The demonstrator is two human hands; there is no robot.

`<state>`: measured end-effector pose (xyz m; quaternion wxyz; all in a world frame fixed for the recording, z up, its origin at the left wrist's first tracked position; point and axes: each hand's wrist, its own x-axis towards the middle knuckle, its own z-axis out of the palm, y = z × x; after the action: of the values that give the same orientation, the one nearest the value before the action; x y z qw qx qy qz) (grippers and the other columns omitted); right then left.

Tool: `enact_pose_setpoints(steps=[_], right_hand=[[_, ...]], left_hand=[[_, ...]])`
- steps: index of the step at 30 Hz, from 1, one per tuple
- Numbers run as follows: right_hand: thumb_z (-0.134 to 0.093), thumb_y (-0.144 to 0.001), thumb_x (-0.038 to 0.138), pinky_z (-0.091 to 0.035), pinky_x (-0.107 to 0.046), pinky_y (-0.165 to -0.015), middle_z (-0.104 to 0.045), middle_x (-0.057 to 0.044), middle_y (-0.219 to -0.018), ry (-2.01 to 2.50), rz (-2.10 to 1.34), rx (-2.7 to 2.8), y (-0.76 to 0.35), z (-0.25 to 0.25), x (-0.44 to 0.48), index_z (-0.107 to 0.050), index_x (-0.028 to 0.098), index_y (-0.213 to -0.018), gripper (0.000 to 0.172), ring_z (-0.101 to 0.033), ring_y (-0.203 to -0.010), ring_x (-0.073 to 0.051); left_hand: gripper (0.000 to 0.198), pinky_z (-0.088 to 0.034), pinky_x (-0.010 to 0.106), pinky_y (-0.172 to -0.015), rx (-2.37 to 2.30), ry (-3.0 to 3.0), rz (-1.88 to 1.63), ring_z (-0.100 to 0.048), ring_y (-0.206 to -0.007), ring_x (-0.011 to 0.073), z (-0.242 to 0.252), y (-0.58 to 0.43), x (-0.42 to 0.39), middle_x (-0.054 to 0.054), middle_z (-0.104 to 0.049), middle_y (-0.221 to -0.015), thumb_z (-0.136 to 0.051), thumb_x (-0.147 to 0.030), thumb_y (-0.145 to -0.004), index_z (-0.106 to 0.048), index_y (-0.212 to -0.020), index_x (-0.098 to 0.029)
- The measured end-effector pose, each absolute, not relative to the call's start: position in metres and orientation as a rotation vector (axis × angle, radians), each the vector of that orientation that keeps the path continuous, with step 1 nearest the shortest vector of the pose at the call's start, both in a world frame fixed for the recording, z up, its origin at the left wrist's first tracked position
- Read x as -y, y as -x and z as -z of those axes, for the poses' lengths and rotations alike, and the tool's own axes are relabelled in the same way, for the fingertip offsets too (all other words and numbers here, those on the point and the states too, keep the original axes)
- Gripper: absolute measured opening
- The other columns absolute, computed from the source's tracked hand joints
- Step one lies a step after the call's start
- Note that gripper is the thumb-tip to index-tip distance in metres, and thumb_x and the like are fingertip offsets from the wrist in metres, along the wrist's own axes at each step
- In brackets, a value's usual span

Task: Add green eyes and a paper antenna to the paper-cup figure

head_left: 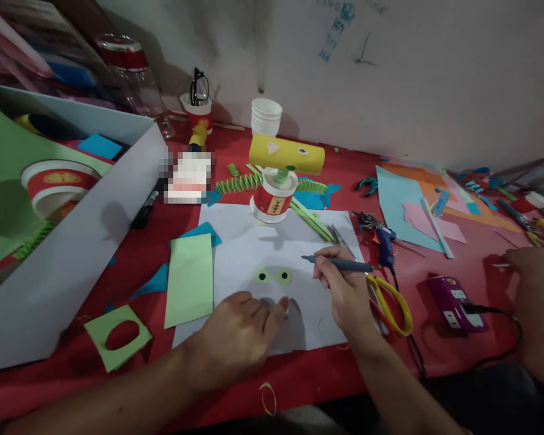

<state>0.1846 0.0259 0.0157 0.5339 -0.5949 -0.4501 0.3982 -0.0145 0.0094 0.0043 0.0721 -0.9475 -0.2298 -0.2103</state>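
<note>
Pinching a grey marker [358, 266], the right hand [347, 296] is over the white paper [240, 248] near the front edge of the bench [317, 371]. The left hand [240, 332] rests on that paper, fingers partly curled; whether it grips anything, I cannot tell. Both green discs [289, 279] there already bear black dots [262, 276]. At the paper's far edge, the cup figure [272, 202] has its yellow tube [285, 155] and pleated arms [238, 183]; the discs lie apart, seemingly unattached.

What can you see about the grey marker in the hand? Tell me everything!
The grey marker is slim and smooth, plastic by its look, narrowing to a tip. The right hand pinches it between thumb and fingers. It lies nearly level in the picture, tip toward the left, over white paper; I can't tell whether the tip touches the paper.
</note>
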Motion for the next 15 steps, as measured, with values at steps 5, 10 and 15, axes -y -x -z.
enact_pose_setpoints(steps=[5, 10, 15], right_hand=[[-0.061, -0.084, 0.026, -0.033, -0.021, -0.048, -0.057, 0.003, -0.059, 1.474, -0.968, 1.139, -0.185, -0.016, -0.015, -0.061, 0.019, -0.080, 0.007, -0.045, -0.051, -0.009], [-0.059, -0.084, 0.028, -0.035, -0.021, -0.048, -0.058, 0.003, -0.058, 1.534, -0.991, 1.181, -0.177, -0.018, -0.017, -0.059, 0.019, -0.078, 0.011, -0.046, -0.050, -0.009], [-0.059, -0.082, 0.025, -0.040, -0.021, -0.052, -0.057, 0.003, -0.060, 1.582, -0.973, 1.261, -0.173, -0.016, -0.020, -0.059, 0.019, -0.076, 0.009, -0.051, -0.055, -0.010]], left_hand=[[0.042, -0.040, 0.030, -0.049, 0.849, 2.835, 0.448, -0.058, -0.053, 0.0166, 0.000, 0.011, -0.008, 0.001, -0.063, -0.062, -0.053, -0.008, -0.083, -0.049, -0.124, -0.002], [0.040, -0.040, 0.031, -0.047, 0.958, 2.829, 0.472, -0.056, -0.049, 0.0170, -0.001, 0.005, -0.007, -0.001, -0.059, -0.056, -0.052, -0.021, -0.088, -0.051, -0.123, -0.002], [0.040, -0.040, 0.031, -0.047, 0.987, 2.844, 0.454, -0.056, -0.050, 0.0176, -0.001, 0.004, -0.006, 0.000, -0.058, -0.056, -0.051, -0.026, -0.090, -0.053, -0.122, -0.001]])
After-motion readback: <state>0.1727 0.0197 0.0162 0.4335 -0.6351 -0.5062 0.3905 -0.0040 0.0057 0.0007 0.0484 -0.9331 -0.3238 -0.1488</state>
